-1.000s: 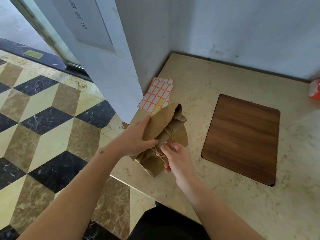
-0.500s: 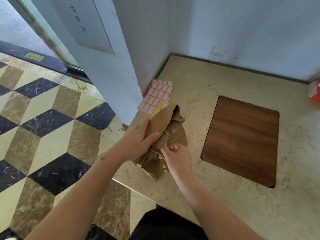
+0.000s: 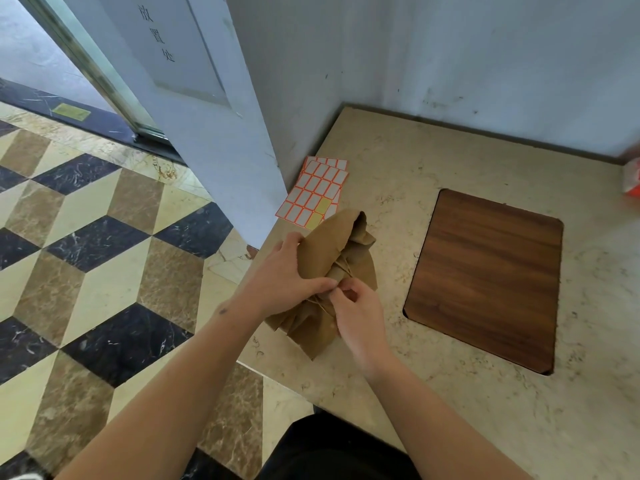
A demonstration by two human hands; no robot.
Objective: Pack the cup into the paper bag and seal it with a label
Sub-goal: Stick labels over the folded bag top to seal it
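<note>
A: While the left hand is gripping the crumpled paper bag, is any writing showing?

B: Only on the grey panel at eleven o'clock, which is carrying a column of Chinese characters; "放置处" is reading clearly, with a cut-off character above. The label sheets, lying at twelve o'clock just beyond the bag, are showing blank white stickers edged in orange, with two yellow gaps.

A: And the right hand?

B: Its fingers are curling in and pinching the bag's twine handle right beside the left thumb. The bag is lying folded over near the nine o'clock edge of the counter; the cup is not showing.

A: What is it lying on?

B: A beige marble counter with a dark wood inset panel at three o'clock and something orange and white at the two o'clock frame edge. Pale walls are meeting behind, and a cube-patterned tile floor is spreading out at nine o'clock.
</note>
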